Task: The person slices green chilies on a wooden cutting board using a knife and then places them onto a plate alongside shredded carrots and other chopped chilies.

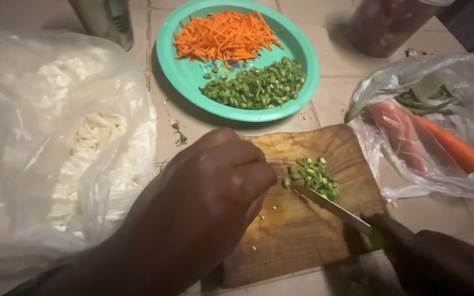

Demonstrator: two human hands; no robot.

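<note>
Two hands work over the wooden cutting board [303, 219]: left hand [215, 181] fingers curled shut, whether on a pod I cannot tell; right hand [412, 246] gripping the knife [330, 205]. Chopped green beans [314, 175] lie mid-board, beside the blade. Chopping looks underway; each further cut calls for knuckles kept clear. Beyond the board sits a teal plate [176, 66].

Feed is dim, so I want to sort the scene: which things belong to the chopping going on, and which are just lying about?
In use:
left hand
right hand
knife
chopped green pieces
wooden cutting board
green plate of cut carrot and beans

Lying about:
bag with whole carrots
bag of white pieces
metal cylinder
dark container
</note>
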